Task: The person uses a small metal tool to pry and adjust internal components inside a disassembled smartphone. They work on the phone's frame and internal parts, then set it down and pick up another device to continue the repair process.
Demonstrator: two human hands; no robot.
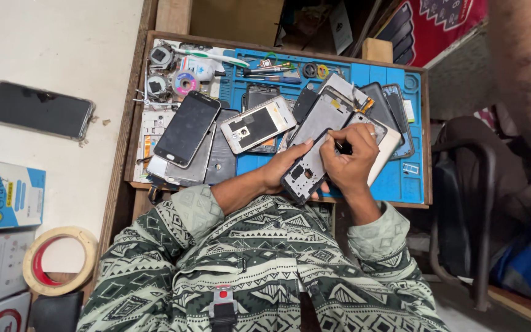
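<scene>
Nearest to me I see the two sleeves of a soft green-and-cream patterned garment. Just beyond them, my left hand (284,165) grips a dark phone frame (307,169) from its left side, thumb lying on its face. The frame is flat, hard and rectangular, with small cut-outs near its lower end. Its long axis runs diagonally, from near-left to far-right, with the near end over the tray's front edge. My right hand (353,157) is closed narrow around a thin dark tool (339,146), too small to tell what kind; the tip touches the frame's far part. One ring shows on this hand.

Under the hands lies a blue work mat (394,178), smooth and rubbery, inside a wooden tray (131,123). To the left on it I count one black glossy phone (187,128) and one white phone back shell (258,124), both tilted.

Far left, on the pale table, lies one dark phone (38,110). Near left is one roll of beige tape (59,258).
</scene>
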